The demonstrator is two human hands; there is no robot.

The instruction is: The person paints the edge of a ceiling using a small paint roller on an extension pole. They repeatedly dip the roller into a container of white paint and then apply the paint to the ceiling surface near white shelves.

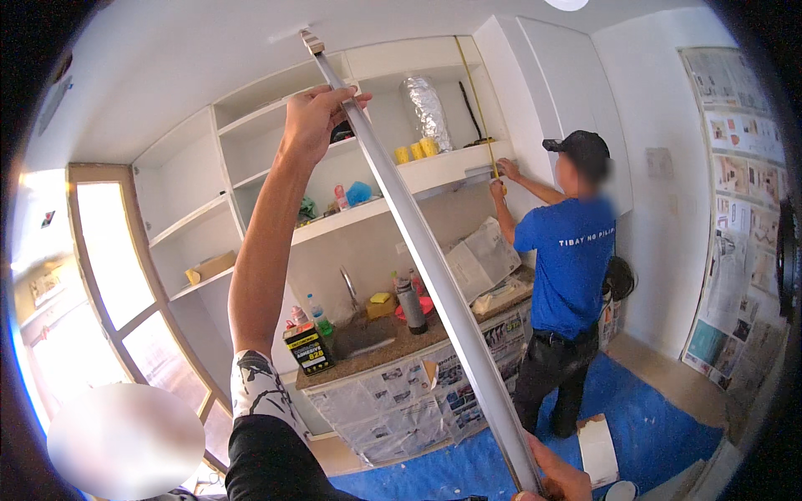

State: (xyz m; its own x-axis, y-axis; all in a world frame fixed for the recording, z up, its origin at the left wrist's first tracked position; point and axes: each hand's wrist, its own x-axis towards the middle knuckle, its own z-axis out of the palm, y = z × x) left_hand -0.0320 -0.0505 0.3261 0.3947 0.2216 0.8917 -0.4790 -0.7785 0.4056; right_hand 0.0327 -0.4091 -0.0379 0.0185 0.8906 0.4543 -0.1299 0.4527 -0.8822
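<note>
A long silver-grey metal bar (409, 204) runs slantwise from the ceiling down to the lower edge. My left hand (317, 121) is raised high, its thumb and fingers closed on the bar's upper part. Low down, my right hand (558, 474) is closed around its lower part, partly cut off by the picture's edge. A small tan and silver piece (312, 42) sits at the top end, close to or against the ceiling; I cannot tell which. Behind the bar are white open shelves (276, 104) with a foil-wrapped tube (428, 113) and several yellow rolls (415, 151).
At right a person in a blue shirt (568, 259) holds a yellow tape measure (494, 171) along the cabinet. A paper-covered counter (393, 409) carries a black and yellow can (308, 349), a grey bottle (410, 305) and a sink (363, 338). Blue sheeting (635, 401) covers the floor.
</note>
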